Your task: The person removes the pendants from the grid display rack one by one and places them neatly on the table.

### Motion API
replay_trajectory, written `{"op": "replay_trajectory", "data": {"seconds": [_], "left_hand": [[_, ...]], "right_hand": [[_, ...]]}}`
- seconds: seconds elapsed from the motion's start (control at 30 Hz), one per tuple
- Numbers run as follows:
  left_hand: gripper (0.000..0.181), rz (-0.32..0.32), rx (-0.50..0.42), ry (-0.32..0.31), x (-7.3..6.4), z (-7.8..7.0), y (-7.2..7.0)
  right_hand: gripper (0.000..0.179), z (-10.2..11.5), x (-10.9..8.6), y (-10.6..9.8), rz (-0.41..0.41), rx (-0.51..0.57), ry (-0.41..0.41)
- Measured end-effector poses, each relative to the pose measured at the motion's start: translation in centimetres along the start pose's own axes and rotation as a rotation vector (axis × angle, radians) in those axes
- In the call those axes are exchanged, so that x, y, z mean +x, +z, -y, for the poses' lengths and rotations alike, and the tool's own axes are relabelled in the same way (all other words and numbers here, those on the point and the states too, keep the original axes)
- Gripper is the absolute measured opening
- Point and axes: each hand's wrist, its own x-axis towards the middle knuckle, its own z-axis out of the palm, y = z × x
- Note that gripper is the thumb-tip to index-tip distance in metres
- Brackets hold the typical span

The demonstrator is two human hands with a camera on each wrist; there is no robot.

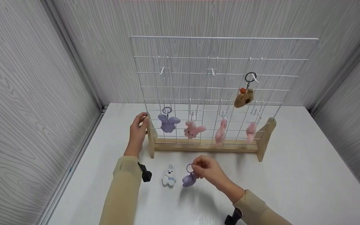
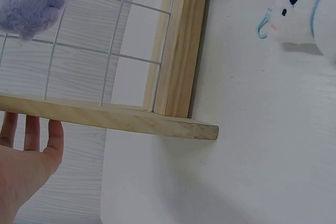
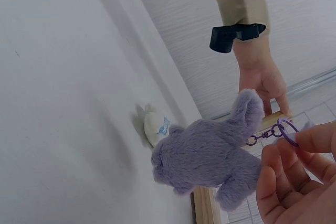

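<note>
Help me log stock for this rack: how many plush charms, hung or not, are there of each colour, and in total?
Purple charms: 2
Pink charms: 3
Brown charm: 1
White charm: 1
Total: 7
</note>
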Motion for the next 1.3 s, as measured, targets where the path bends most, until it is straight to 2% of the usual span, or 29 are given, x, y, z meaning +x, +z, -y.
{"op": "replay_trajectory", "data": {"seconds": [0.2, 0.33, 0.47, 0.7, 0.87, 1.1, 1.3], "left_hand": [[0.037, -0.017, 0.017, -0.010, 0.1, -0.1, 0.0], [0.038, -0.016, 0.035, -0.029, 0.2, 0.1, 0.1], [0.038, -0.011, 0.025, -0.020, 0.1, 0.1, 0.0], [0.038, -0.010, 0.027, -0.022, 0.1, 0.0, 0.0], [0.036, -0.018, 0.037, -0.025, 0.1, 0.0, 0.0], [0.038, -0.015, 0.017, -0.007, 0.0, 0.1, 0.0], [0.034, -0.026, 0.017, 0.003, -0.1, 0.0, 0.1]], "right_hand": [[0.009, 0.9, -0.7, 0.8, 0.018, 0.024, 0.019], [0.007, 0.7, -1.1, 1.2, 0.029, 0.015, 0.020], [0.009, 0.0, -1.1, 1.5, 0.032, -0.002, 0.037], [0.008, -3.1, 0.2, 1.6, -0.012, -0.013, 0.062], [0.010, -4.0, 1.1, 1.5, -0.026, -0.009, 0.054], [0.010, -4.3, 2.2, 1.3, -0.024, 0.006, 0.042], [0.009, -2.9, 2.3, 1.4, -0.025, -0.028, -0.007]]}}
